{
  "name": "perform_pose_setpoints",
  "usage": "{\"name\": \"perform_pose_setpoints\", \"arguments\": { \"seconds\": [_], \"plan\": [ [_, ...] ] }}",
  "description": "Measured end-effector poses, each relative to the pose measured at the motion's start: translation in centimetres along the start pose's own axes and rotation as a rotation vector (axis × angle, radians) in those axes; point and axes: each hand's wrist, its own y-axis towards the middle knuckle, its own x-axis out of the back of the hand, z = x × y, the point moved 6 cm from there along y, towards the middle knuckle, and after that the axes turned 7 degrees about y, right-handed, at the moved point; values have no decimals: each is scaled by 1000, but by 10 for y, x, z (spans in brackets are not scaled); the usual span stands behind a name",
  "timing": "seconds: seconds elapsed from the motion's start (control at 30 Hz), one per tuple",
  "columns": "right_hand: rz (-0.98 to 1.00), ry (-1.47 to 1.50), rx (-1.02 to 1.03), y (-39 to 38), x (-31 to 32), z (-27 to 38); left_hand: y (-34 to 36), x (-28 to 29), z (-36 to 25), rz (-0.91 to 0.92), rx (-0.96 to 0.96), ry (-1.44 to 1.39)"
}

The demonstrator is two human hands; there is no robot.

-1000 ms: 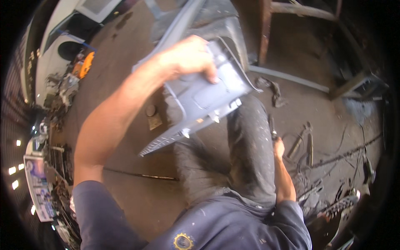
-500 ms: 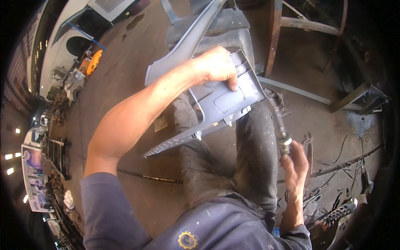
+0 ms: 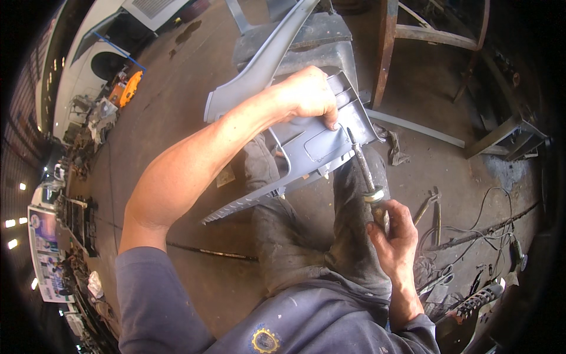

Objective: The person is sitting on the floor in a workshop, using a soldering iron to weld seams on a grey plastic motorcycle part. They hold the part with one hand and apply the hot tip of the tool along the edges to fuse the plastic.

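Note:
My left hand (image 3: pixel 312 97) grips a grey moulded plastic panel (image 3: pixel 312 150) with ribs and clips, fingers curled over its upper part and thumb on its face. A long curved grey arm (image 3: pixel 253 65) rises behind, apparently part of the panel. The panel lies over my trousered legs. My right hand (image 3: pixel 395 233) is closed on the handle of a long, worn metal tool (image 3: pixel 365 171) with a collar, like a soldering iron. Its tip is at the panel face just beside my left thumb; whether it touches, I cannot tell.
Ahead stand a grey plastic chair (image 3: pixel 295 32) and a rusty metal frame (image 3: pixel 392 41), with a metal bar (image 3: pixel 415 125) on the floor. Right are long-handled pliers (image 3: pixel 437 221), cables (image 3: pixel 489 231) and tools. Left are a white vehicle body (image 3: pixel 88 76), an orange piece (image 3: pixel 131 88) and scrap parts.
My right hand has brought the tool up and leftward onto the area by my left thumb. My left hand and the panel shifted slightly right and down, then stayed nearly still.

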Motion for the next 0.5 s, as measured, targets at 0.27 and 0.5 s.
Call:
{"name": "perform_pose_setpoints", "arguments": {
  "seconds": [0.27,0.5],
  "plan": [
    [8,-77,-82,6,-2,6,2,0,2,-40,13,-2],
    [10,-43,-127,7,-2,4,-4,1,-5,2,-13,14]
  ]
}}
